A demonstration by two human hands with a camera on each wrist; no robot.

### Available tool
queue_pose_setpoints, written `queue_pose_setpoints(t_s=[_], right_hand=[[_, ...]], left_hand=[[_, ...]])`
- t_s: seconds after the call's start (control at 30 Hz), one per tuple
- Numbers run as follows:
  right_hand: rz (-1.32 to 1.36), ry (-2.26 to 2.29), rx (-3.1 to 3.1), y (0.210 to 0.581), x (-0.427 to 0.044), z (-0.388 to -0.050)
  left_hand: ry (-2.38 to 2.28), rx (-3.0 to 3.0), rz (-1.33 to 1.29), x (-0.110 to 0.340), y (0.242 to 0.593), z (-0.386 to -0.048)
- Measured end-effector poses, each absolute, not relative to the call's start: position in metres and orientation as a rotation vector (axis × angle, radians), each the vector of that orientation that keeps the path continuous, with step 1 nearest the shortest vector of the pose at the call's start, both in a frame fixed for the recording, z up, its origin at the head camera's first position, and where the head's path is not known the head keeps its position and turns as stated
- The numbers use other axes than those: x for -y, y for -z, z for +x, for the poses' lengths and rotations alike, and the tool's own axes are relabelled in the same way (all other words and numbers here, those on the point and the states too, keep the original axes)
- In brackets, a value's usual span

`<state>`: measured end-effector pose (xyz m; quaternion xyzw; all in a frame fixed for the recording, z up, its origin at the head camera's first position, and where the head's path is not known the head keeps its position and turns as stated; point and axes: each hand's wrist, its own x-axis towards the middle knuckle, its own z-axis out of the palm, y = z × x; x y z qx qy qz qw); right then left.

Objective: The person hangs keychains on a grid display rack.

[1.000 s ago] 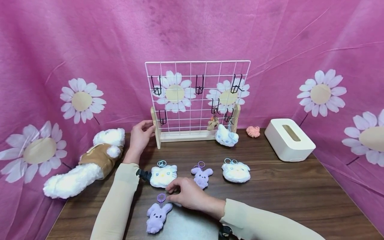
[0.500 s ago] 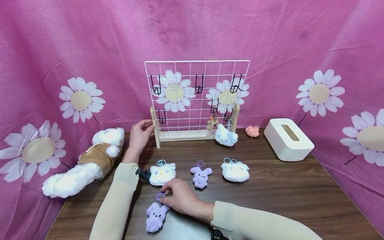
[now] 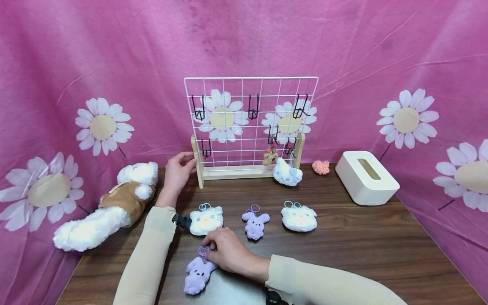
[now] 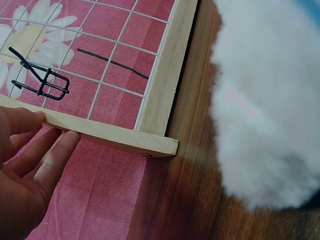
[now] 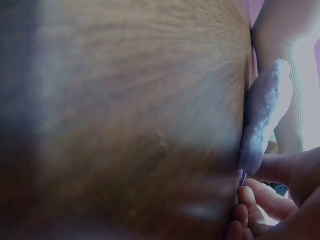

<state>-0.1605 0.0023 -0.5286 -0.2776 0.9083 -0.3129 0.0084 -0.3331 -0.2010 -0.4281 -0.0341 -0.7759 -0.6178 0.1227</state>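
At the front of the table, my right hand point(image 3: 232, 253) pinches the ring of a purple plush bunny keychain point(image 3: 197, 276). In the right wrist view, thumb and fingers meet at that purple ring, and the plush bunny point(image 5: 266, 117) lies just above them. My left hand point(image 3: 178, 171) holds the wooden side post point(image 3: 198, 163) of a white wire grid rack point(image 3: 242, 140). The left wrist view has its thumb and fingers on opposite sides of the post point(image 4: 110, 131). Black hooks point(image 3: 253, 108) sit on the grid.
Two white plush cat keychains point(image 3: 206, 220) and another purple bunny keychain point(image 3: 255, 225) lie on the wooden table point(image 3: 354, 250). A white cat plush point(image 3: 287, 172) and a small brown charm point(image 3: 270, 157) are at the rack's right. A tissue box point(image 3: 366, 178), pink flower point(image 3: 321, 167) and plush dog point(image 3: 114, 207) flank it.
My right hand has moved left to the near purple bunny keychain and taken its ring between thumb and fingers. The bunny has shifted very slightly. My left hand stays at the rack.
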Motion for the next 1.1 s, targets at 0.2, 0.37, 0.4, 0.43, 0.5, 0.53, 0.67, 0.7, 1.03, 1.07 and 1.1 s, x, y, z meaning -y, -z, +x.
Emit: queue_pose_setpoints(t_s=[0.2, 0.37, 0.4, 0.43, 0.5, 0.53, 0.67, 0.7, 1.03, 1.07, 1.1], right_hand=[[-0.958, 0.929, -2.861, 0.532, -0.002, -0.165], [-0.978, 0.866, -2.865, 0.531, -0.001, -0.166], [-0.97, 0.875, -2.858, 0.531, -0.001, -0.166], [-0.96, 0.885, -2.851, 0.53, -0.001, -0.166], [-0.945, 0.896, -2.84, 0.529, -0.001, -0.166], [-0.939, 0.906, -2.832, 0.528, -0.001, -0.166], [-0.912, 0.921, -2.809, 0.526, -0.002, -0.166], [-0.9, 0.925, -2.804, 0.526, -0.002, -0.166], [-0.748, 1.022, -2.731, 0.525, 0.006, -0.165], [-0.747, 1.028, -2.73, 0.525, 0.008, -0.164], [-0.748, 1.025, -2.737, 0.526, 0.01, -0.164]], left_hand=[[1.804, 2.27, -0.096, 0.202, 0.427, -0.333], [1.8, 2.275, -0.094, 0.202, 0.427, -0.333], [1.802, 2.273, -0.095, 0.202, 0.427, -0.333], [1.8, 2.274, -0.095, 0.202, 0.427, -0.333], [1.797, 2.275, -0.096, 0.202, 0.427, -0.333], [1.793, 2.277, -0.095, 0.202, 0.427, -0.333], [1.783, 2.281, -0.09, 0.201, 0.428, -0.331], [1.782, 2.281, -0.089, 0.201, 0.428, -0.33], [1.779, 2.293, -0.092, 0.201, 0.427, -0.332], [1.779, 2.293, -0.09, 0.201, 0.426, -0.332], [1.776, 2.296, -0.09, 0.202, 0.426, -0.332]])
